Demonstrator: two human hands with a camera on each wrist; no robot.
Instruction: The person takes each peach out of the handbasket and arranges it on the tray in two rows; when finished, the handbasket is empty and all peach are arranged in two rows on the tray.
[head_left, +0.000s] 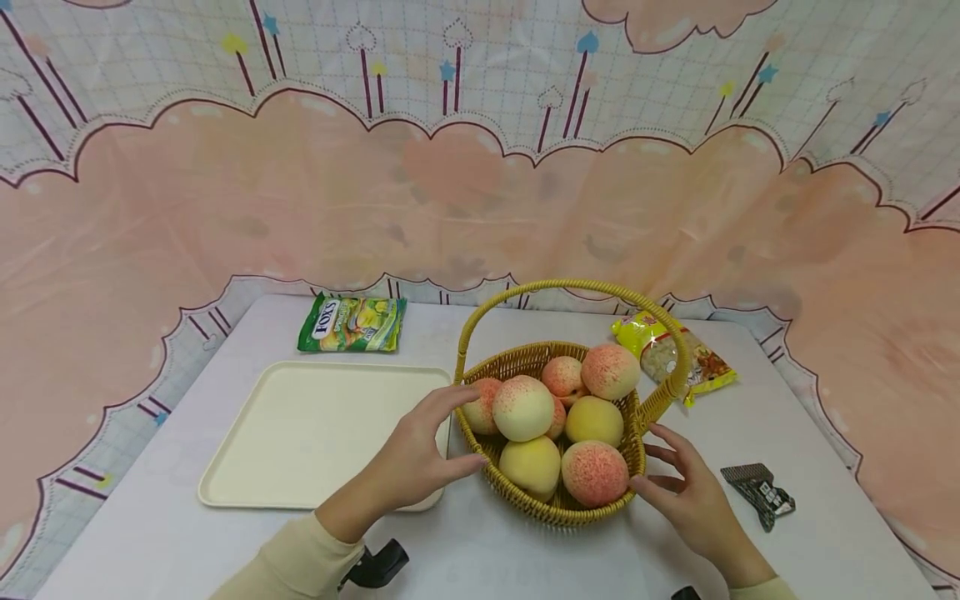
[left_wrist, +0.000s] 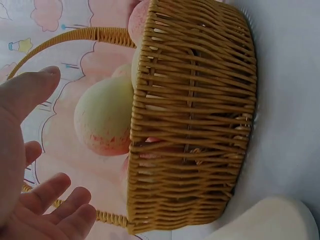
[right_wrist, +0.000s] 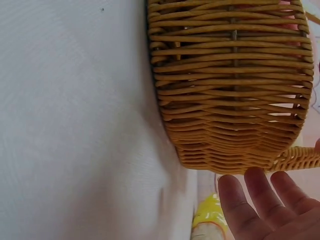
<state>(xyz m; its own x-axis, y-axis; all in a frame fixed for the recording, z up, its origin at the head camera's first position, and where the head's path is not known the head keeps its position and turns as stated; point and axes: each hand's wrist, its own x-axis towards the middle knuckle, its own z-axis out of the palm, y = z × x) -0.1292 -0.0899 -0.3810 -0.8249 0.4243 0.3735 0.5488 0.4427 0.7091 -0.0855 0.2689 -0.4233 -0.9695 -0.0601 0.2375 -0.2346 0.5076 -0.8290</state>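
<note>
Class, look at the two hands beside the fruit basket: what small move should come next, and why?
Probably ease the left hand in to grip the basket: the hands flank it, yet the left wrist view shows the left thumb clear of the basket's side, while the right hand is close to the opposite side.

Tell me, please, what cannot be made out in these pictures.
- Head: most of the floor of the basket, hidden by fruit.
- Head: fine print on the black wrapper, too small.
- Left wrist: most of the tray, cut off by the frame's edge.
- Right wrist: the rest of the yellow bag, cut off below and partly behind the right hand.
</note>
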